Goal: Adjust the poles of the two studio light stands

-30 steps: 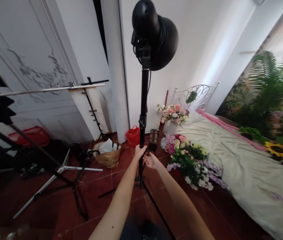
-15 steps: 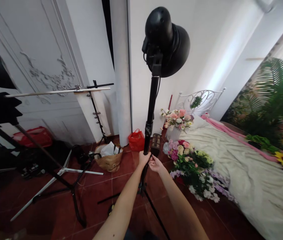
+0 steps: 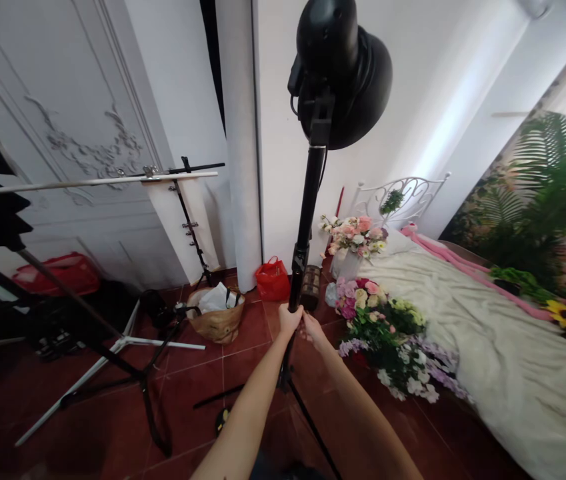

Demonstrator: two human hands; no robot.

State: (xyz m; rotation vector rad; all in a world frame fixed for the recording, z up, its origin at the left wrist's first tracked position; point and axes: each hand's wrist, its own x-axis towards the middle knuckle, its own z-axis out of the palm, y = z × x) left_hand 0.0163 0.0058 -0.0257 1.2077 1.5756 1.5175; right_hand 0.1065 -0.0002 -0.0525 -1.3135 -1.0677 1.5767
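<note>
My left hand (image 3: 290,319) is wrapped round the black pole of a light stand (image 3: 309,207), below its clamp collar. Close against the right side of the same pole is my right hand (image 3: 311,329), its fingers drawn together; what they pinch is hidden. On top of the stand sits a black studio light (image 3: 345,73), its rounded back towards me. The pole leans slightly to the right as it rises. Below my hands, the stand's thin legs spread over the red tiled floor (image 3: 250,373).
Another black stand (image 3: 107,353) and a white-legged stand (image 3: 83,380) fill the left. A wicker basket (image 3: 217,325) and a red bag (image 3: 273,280) stand behind. Artificial flowers (image 3: 387,320) lie right, beside a bed with a cream cover (image 3: 493,347).
The studio light and upper pole have tipped slightly to the right and stand a little higher in view. My right hand's fingers have shifted and are now more hidden by the left hand.
</note>
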